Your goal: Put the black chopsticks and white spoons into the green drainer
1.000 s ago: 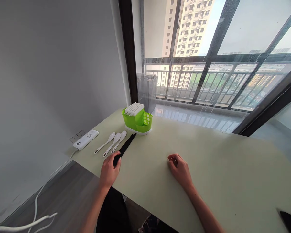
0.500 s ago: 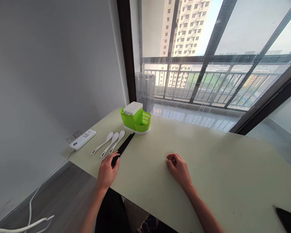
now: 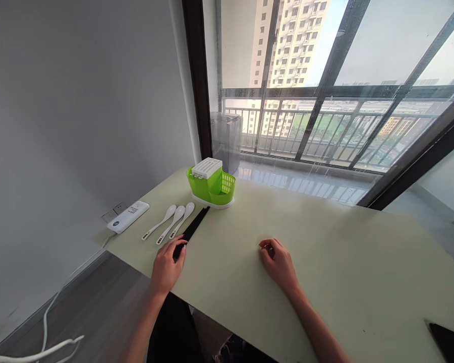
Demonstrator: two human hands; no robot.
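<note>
My left hand [image 3: 168, 264] is at the near end of a bundle of black chopsticks [image 3: 195, 225] lying flat on the table. Its thumb and fingers close round the two sides of the bundle, hiding that end. Three white spoons [image 3: 178, 216] lie side by side just left of the chopsticks, handles towards me. Beyond the chopsticks' far end stands a green utensil holder [image 3: 201, 189] with a white slotted top and a basket section on its right. My right hand [image 3: 278, 262] rests on the tabletop with its fingers curled in, and nothing shows in it.
A white power strip [image 3: 128, 217] lies along the left edge of the pale green table [image 3: 325, 252], its cable [image 3: 71, 280] dropping to the floor. At the lower right a dark flat object [image 3: 448, 343] is partly in view. Glass panels [image 3: 363, 126] stand behind the table.
</note>
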